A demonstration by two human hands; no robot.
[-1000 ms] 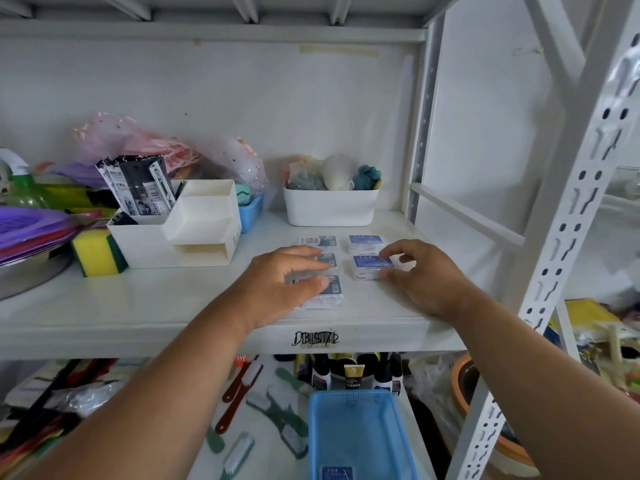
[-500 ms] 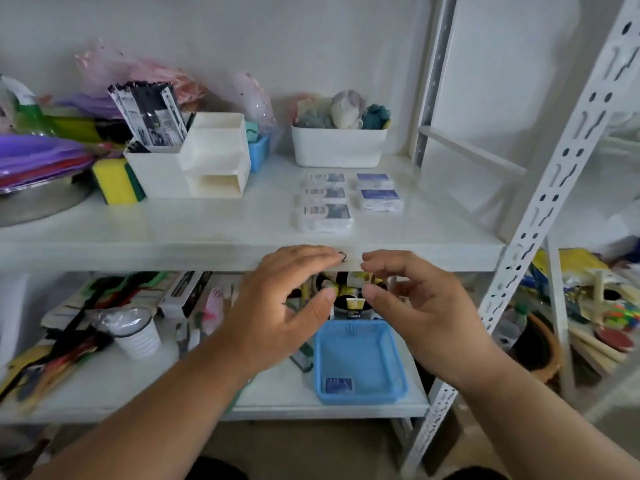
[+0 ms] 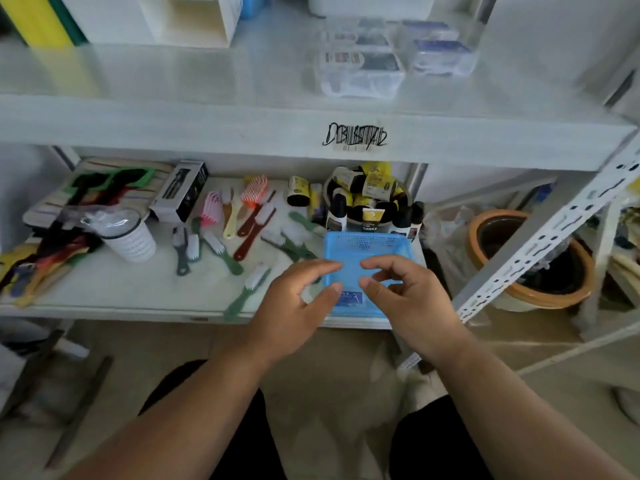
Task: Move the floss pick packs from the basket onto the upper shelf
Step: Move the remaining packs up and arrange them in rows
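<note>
- Blue mesh plastic marks the basket [image 3: 360,249] at centre frame on the lower shelf [image 3: 138,289]; one floss pick pack [image 3: 351,297] lies at its near edge, its blue label showing between the two thumbs.
- At centre left, the left hand [image 3: 294,306] hovers over the basket's left rim with fingers loosely curved and thumb apart, holding nothing.
- At centre right, the right hand [image 3: 408,299] hangs beside it, fingers bent inward, likewise empty.
- Judging by this, the step is the reach for the last pack; next comes a lowering and a pinch on its edges.
- At upper right, the packs on the upper shelf [image 3: 207,116] are blurred; I count about five, uncertainly.
- Both hands hide the basket's near corners, so another pack there cannot be ruled out.
</note>
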